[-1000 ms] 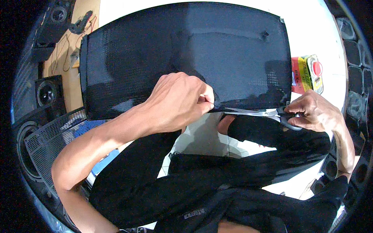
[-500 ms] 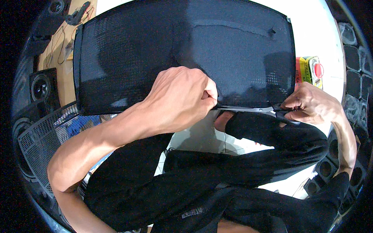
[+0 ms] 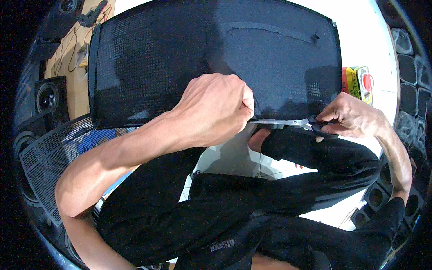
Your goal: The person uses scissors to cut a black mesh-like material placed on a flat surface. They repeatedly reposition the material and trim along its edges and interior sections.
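we list: left hand [image 3: 218, 105], fingers pinching black grille cloth [image 3: 274, 63]; right hand [image 3: 353, 118], grasping scissors [image 3: 290, 122]; likely trimming, next move calling for steadiness.

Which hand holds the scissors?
The right hand: it holds the scissors by their handles, whereas the left hand pinches the near edge of the dark panel.

Two grips are seen, a left grip [image 3: 219, 105] and a right grip [image 3: 352, 116], with one pair of scissors [image 3: 288, 122], one black panel [image 3: 274, 67], one mesh grille [image 3: 47, 164] and one can [image 3: 359, 84]. At the left, at least three speakers [image 3: 48, 97] can be counted.
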Action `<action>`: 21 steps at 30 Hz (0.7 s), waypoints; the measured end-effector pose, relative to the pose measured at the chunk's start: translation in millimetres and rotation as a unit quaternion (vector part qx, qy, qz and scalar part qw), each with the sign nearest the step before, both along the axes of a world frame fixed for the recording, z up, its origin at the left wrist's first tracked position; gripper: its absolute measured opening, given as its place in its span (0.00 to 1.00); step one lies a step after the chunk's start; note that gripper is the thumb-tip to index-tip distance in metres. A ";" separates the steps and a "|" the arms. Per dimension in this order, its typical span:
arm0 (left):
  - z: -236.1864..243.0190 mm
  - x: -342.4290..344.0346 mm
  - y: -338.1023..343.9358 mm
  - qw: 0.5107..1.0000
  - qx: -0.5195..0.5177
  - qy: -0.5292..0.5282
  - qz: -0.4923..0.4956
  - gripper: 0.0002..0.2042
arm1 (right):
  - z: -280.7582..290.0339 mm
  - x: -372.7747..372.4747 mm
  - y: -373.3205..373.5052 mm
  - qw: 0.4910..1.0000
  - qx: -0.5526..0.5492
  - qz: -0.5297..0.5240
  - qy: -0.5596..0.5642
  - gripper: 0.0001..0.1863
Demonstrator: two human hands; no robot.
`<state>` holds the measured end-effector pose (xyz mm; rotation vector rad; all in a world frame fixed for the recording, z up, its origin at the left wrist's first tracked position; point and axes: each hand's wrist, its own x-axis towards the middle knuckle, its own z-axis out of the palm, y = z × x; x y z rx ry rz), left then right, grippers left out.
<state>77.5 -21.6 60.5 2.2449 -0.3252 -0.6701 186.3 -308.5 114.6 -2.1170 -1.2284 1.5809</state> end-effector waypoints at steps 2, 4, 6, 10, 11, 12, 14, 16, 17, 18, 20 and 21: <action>-2.3 -1.7 0.0 1.000 -0.009 -0.009 0.007 0.08 | -1.0 0.6 -0.2 1.000 -0.020 0.005 -0.006 0.13; -0.8 -3.0 -1.2 0.999 -0.026 -0.024 0.021 0.09 | -1.0 0.7 0.0 1.000 -0.029 0.009 -0.008 0.13; 6.1 -2.9 -3.9 0.999 -0.028 0.000 0.033 0.08 | -0.1 0.0 0.8 1.000 -0.025 0.011 -0.007 0.13; 8.5 -3.7 -8.5 1.000 -0.011 -0.009 0.028 0.06 | -0.7 -1.6 -1.5 1.000 -0.001 0.015 -0.009 0.12; 7.9 -3.2 -9.1 0.999 -0.020 -0.006 0.026 0.05 | -0.7 -2.2 -2.1 1.000 0.007 0.016 -0.012 0.12; 6.6 -2.2 -9.7 0.999 -0.029 -0.003 0.025 0.05 | -0.7 -2.7 -2.8 1.000 0.015 0.017 -0.015 0.12; 3.8 -3.1 -10.3 0.999 -0.039 -0.016 0.023 0.04 | -1.5 -1.9 -5.2 1.000 0.017 0.004 -0.003 0.11; -1.5 -4.9 -11.2 0.998 -0.045 -0.047 0.019 0.05 | -0.6 -1.3 -5.5 1.000 0.006 -0.002 0.002 0.11; -5.7 -4.9 -10.6 0.996 -0.049 -0.068 0.000 0.05 | 1.5 -0.9 -4.1 1.000 -0.005 -0.001 0.001 0.12; -10.3 -3.6 -8.9 0.995 -0.054 -0.088 -0.019 0.05 | 2.4 -0.6 -3.4 1.000 -0.017 0.000 0.000 0.12; -10.8 1.6 -7.8 0.992 -0.050 -0.104 -0.048 0.06 | -0.3 -0.4 -4.5 1.000 0.007 0.015 -0.006 0.12; -11.1 3.8 -7.0 0.992 -0.043 -0.101 -0.058 0.06 | -2.1 -0.4 -5.1 1.000 0.019 0.022 -0.009 0.12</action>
